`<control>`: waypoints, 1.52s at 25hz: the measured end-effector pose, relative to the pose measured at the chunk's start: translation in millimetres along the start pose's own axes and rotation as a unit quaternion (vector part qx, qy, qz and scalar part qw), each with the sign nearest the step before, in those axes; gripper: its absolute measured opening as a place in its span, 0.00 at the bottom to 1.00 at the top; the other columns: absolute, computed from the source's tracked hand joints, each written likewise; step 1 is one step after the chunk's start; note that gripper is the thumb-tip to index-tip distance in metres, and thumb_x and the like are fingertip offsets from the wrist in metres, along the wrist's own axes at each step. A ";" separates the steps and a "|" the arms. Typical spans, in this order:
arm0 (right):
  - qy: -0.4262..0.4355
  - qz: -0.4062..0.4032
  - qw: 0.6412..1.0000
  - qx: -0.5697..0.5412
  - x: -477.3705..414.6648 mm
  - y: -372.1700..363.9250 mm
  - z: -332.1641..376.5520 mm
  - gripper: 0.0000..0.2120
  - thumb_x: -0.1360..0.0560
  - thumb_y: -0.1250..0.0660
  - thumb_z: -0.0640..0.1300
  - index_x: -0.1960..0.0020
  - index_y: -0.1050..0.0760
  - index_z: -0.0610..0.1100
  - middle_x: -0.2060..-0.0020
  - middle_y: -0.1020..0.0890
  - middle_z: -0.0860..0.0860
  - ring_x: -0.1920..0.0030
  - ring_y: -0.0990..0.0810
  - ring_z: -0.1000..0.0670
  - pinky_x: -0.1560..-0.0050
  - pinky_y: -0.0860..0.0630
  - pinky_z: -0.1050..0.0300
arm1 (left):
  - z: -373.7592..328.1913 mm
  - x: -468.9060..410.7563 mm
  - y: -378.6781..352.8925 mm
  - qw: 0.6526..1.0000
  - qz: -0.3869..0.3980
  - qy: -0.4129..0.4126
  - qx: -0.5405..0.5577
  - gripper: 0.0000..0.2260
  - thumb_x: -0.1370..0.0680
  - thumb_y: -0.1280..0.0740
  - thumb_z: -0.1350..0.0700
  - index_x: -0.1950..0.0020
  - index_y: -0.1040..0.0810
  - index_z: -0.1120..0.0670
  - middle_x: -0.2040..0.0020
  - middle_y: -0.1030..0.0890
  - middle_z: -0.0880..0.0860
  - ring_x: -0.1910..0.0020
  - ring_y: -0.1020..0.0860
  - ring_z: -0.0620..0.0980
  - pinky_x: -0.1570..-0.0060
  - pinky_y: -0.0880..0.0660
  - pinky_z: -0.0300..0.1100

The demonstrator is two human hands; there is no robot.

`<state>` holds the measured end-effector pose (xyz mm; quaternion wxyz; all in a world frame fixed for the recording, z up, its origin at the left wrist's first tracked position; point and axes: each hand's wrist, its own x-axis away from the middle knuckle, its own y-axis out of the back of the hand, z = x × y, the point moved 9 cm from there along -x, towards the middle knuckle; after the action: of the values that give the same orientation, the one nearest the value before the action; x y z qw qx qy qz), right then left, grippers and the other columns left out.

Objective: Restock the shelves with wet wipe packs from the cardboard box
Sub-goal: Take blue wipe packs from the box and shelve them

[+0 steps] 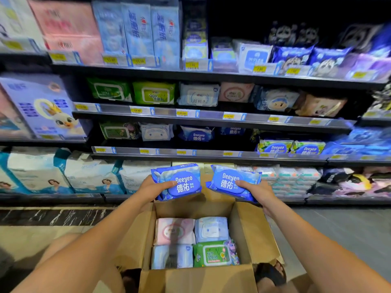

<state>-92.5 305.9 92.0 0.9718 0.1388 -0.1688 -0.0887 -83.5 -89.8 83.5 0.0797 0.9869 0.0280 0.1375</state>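
Now each hand, left hand (152, 188) and right hand (257, 191), grips 1 blue Deeyeo pack (178, 181) above the cardboard box (249, 227), seemingly holding 4 packs.

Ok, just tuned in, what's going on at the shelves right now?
A person is restocking wet wipes. The left hand holds one blue Deeyeo pack and the right hand holds a second blue Deeyeo pack, both lifted above the open cardboard box on the floor. Four packs remain visible in the box: pink, two pale blue and green. Matching Deeyeo packs sit on the shelf above.
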 end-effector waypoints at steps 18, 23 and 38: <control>0.080 -0.132 0.988 -0.028 -134.2 26.6 81.6 0.39 0.41 0.16 0.62 0.36 0.25 0.47 0.45 0.16 0.51 0.46 0.16 0.47 0.40 0.20 0.47 | 5.9 -74.1 -27.5 1.000 0.003 0.007 0.026 0.20 0.28 0.19 0.50 0.42 0.19 0.57 0.55 0.12 0.54 0.62 0.15 0.45 0.67 0.23 0.37; 0.104 -0.154 0.981 0.057 -180.9 24.2 92.5 0.38 0.37 0.18 0.62 0.34 0.27 0.47 0.39 0.21 0.48 0.42 0.20 0.45 0.40 0.22 0.45 | 9.5 -88.8 -42.2 1.000 0.002 0.011 0.028 0.20 0.28 0.19 0.50 0.41 0.19 0.55 0.54 0.11 0.52 0.60 0.13 0.46 0.66 0.21 0.37; 0.085 -0.191 0.909 0.359 -245.7 21.3 102.4 0.30 0.24 0.27 0.60 0.39 0.26 0.35 0.46 0.21 0.38 0.48 0.22 0.38 0.55 0.26 0.46 | -0.7 -92.2 -50.6 0.999 0.012 -0.003 0.045 0.26 0.33 0.19 0.48 0.37 0.21 0.51 0.47 0.11 0.50 0.49 0.12 0.53 0.45 0.17 0.55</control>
<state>-353.8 355.3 116.4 0.8313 0.5153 -0.0766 -0.1937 -173.9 -46.9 51.3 0.0334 0.9901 0.0226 0.1344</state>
